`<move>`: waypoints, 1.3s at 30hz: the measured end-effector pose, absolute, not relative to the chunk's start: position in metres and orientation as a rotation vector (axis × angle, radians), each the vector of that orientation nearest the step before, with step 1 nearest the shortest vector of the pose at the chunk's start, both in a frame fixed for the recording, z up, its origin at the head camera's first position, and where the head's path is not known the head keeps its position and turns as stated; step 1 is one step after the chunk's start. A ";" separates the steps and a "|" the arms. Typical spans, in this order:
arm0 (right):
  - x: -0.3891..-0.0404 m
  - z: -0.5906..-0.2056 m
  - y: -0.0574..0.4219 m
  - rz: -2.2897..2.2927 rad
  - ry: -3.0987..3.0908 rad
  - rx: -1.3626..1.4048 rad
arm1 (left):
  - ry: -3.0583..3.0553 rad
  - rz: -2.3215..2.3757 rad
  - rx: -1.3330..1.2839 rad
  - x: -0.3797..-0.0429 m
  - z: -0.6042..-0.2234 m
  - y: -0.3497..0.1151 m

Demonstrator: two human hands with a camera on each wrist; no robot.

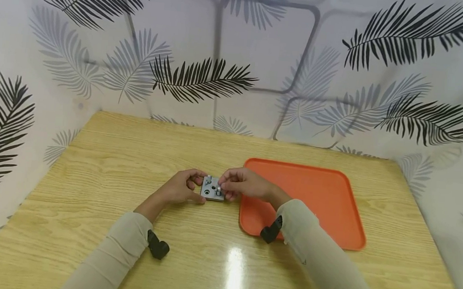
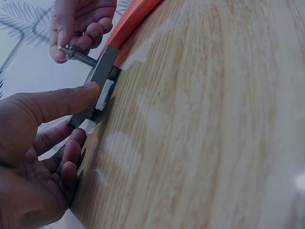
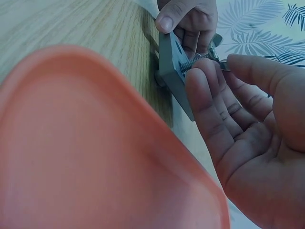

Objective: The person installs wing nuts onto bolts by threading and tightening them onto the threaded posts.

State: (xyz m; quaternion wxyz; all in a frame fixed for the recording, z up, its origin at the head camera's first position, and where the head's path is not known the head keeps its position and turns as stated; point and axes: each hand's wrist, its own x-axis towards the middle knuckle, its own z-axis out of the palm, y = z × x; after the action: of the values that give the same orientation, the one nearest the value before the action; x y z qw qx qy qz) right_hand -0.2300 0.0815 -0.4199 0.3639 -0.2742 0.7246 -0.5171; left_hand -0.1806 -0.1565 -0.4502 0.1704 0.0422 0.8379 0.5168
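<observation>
A small grey metal plate (image 1: 215,197) with round holes lies near the middle of the table. Threaded bolts (image 3: 187,66) stand up out of it, and bolt heads show under it in the left wrist view. My left hand (image 1: 180,187) grips the plate's left side, its thumb along the near edge. From the right, my right hand (image 1: 249,182) reaches over the plate, thumb and fingertips pinching a small metal wing nut (image 3: 224,65) near the top of one bolt. Those fingers partly hide the nut. Another bolt (image 1: 209,179) rises at the plate's far left corner.
An orange tray (image 1: 308,166) lies just right of the plate, under my right forearm. The wooden table (image 1: 132,140) meets a wall with a leaf pattern at the back. A black wrist camera (image 1: 158,247) sits on my left sleeve.
</observation>
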 end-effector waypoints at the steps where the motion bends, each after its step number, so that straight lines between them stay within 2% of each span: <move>1: -0.230 -0.420 0.082 -1.332 1.865 -0.706 | 2.381 1.468 0.115 -0.180 -0.450 -0.156; 17: -0.245 -0.414 0.088 -1.246 2.030 -0.774 | 2.388 1.463 0.127 -0.179 -0.451 -0.158; 39: -0.237 -0.417 0.075 -1.209 1.990 -0.888 | 2.380 1.459 0.122 -0.179 -0.449 -0.157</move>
State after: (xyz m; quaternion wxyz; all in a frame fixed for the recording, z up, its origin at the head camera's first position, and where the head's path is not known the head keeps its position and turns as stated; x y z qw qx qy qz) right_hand -0.2368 0.0753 -0.4174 0.3192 -0.3379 0.7567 -0.4597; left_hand -0.1792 -0.1573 -0.4486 0.1729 0.0429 0.8388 0.5144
